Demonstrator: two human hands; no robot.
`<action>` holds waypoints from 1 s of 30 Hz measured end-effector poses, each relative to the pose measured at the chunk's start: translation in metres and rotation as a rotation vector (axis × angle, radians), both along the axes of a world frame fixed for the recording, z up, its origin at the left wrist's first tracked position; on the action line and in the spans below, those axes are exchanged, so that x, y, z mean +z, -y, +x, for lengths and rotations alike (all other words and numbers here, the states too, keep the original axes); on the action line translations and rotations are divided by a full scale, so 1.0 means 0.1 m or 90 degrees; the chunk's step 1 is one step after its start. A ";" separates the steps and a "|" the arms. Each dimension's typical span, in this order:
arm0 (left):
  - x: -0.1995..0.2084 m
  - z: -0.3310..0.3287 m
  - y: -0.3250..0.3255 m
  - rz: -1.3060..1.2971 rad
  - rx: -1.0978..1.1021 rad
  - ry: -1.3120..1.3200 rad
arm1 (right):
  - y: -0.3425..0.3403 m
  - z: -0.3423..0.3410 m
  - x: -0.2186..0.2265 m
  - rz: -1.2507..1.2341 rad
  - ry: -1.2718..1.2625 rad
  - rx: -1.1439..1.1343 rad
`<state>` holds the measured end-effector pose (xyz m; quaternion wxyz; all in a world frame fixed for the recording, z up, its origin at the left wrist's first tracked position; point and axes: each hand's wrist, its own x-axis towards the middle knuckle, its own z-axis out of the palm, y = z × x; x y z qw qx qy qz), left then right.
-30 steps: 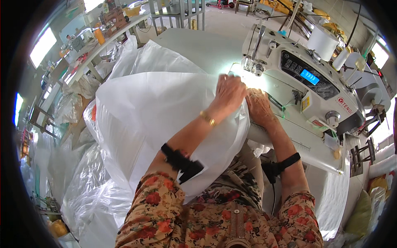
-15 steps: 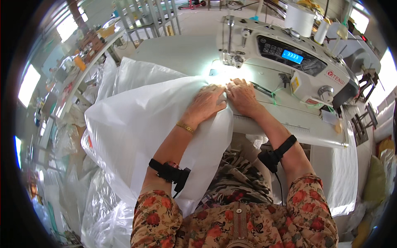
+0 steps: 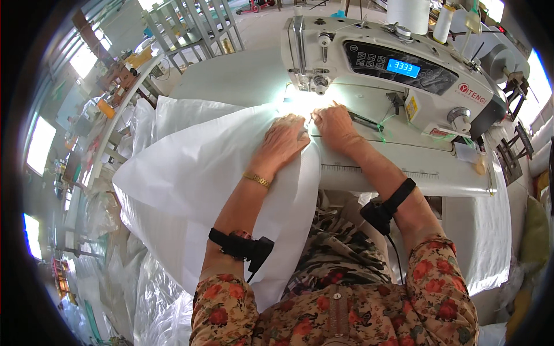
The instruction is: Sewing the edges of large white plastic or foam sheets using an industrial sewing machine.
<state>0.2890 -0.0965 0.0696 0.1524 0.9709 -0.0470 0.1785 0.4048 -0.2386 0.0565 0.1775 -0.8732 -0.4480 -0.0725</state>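
A large sheet of thin white material [image 3: 190, 167] drapes from the sewing machine [image 3: 375, 63] over the table's left front and down across my lap. My left hand [image 3: 283, 143] is closed on the sheet near its right edge, fingers bent and thumb toward the right. Close beside it, my right hand [image 3: 334, 127] has its fingers curled together at the sheet's edge, just in front of the needle area. Glare from the machine's lamp hides the needle and the fingertips there. Both hands lie low on the machine bed [image 3: 392, 153].
Thread cones, one a white cone [image 3: 443, 24], stand behind the machine. A lit blue display [image 3: 403, 68] is on its front. Clear plastic sheeting [image 3: 158, 300] is heaped at the lower left. A grey metal rack [image 3: 187, 37] stands beyond the table, and a cluttered bench [image 3: 130, 86] runs along the left.
The view has shifted slightly, so the machine sits a little further left. My left hand has slid a little back from the needle area, opening a small gap between the hands.
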 end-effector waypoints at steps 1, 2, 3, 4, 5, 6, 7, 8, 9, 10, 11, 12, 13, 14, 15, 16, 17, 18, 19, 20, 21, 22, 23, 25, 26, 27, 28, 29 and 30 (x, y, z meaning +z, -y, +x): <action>0.00 0.02 0.00 0.001 0.000 -0.001 | 0.01 0.04 -0.04 0.078 -0.010 -0.003; 0.01 0.04 -0.01 -0.002 -0.003 0.005 | 0.02 0.07 -0.07 0.156 -0.020 -0.006; 0.01 0.05 -0.01 -0.005 -0.007 0.012 | 0.01 0.11 -0.11 0.209 -0.013 0.004; 0.02 0.06 0.01 -0.003 -0.004 0.012 | 0.01 0.13 -0.10 0.211 -0.013 0.007; 0.03 0.08 0.03 0.002 0.004 0.000 | 0.01 0.14 -0.09 0.215 -0.066 -0.020; 0.05 0.09 0.05 0.007 0.012 -0.011 | 0.00 0.14 -0.08 0.218 -0.117 -0.047; 0.05 0.09 0.04 0.008 0.014 -0.011 | 0.00 0.12 -0.06 0.219 -0.117 -0.045; 0.06 0.08 0.03 0.007 0.014 -0.023 | 0.00 0.10 -0.05 0.229 -0.104 -0.052; 0.06 0.08 0.02 0.006 0.015 -0.036 | -0.01 0.07 -0.04 0.239 -0.091 -0.058; 0.06 0.09 0.03 0.006 0.015 -0.035 | 0.00 0.08 -0.04 0.239 -0.090 -0.057; 0.06 0.11 0.04 0.010 0.008 -0.017 | 0.00 0.10 -0.04 0.243 -0.084 -0.059; 0.05 0.14 0.04 0.014 0.001 0.001 | 0.00 0.12 -0.05 0.247 -0.079 -0.061; 0.03 0.17 0.03 0.013 0.004 0.002 | -0.03 0.14 -0.05 0.246 -0.078 -0.058; 0.02 0.20 0.03 0.019 0.008 0.001 | -0.05 0.16 -0.06 0.232 -0.094 -0.083; -0.01 0.22 0.02 0.024 0.013 -0.001 | -0.07 0.18 -0.07 0.217 -0.110 -0.109; -0.03 0.23 0.02 0.024 0.014 0.002 | -0.09 0.18 -0.09 0.217 -0.108 -0.108; -0.05 0.23 0.03 0.016 0.009 0.040 | -0.11 0.16 -0.13 0.330 -0.058 -0.128; -0.07 0.24 0.02 0.009 0.004 0.078 | -0.13 0.17 -0.16 0.442 -0.008 -0.147; -0.06 0.24 0.04 0.009 0.005 0.076 | -0.11 0.25 -0.16 0.472 -0.010 -0.120; -0.02 0.23 0.03 0.008 0.006 0.050 | -0.11 0.22 -0.08 0.473 -0.014 -0.117; -0.01 0.21 0.02 0.006 0.006 0.023 | -0.10 0.20 0.01 0.442 -0.110 -0.112; -0.01 0.21 0.03 0.007 0.009 0.020 | -0.07 0.18 0.07 0.410 -0.205 -0.108; -0.01 0.22 0.02 0.005 0.006 0.028 | -0.08 0.23 0.04 0.437 -0.236 -0.091; -0.02 0.23 0.03 0.003 0.004 0.032 | -0.07 0.27 0.03 0.436 -0.239 -0.091; -0.01 0.24 0.04 0.001 0.002 0.032 | -0.06 0.29 0.02 0.435 -0.237 -0.093; -0.01 0.25 0.05 -0.002 0.001 0.031 | -0.05 0.32 -0.02 0.443 -0.228 -0.085; -0.03 0.24 0.05 -0.001 0.004 0.030 | -0.05 0.31 -0.01 0.443 -0.231 -0.082; -0.04 0.24 0.05 -0.008 0.002 0.043 | -0.05 0.30 0.00 0.452 -0.248 -0.069; -0.05 0.23 0.04 -0.015 -0.001 0.057 | -0.04 0.29 0.00 0.462 -0.266 -0.056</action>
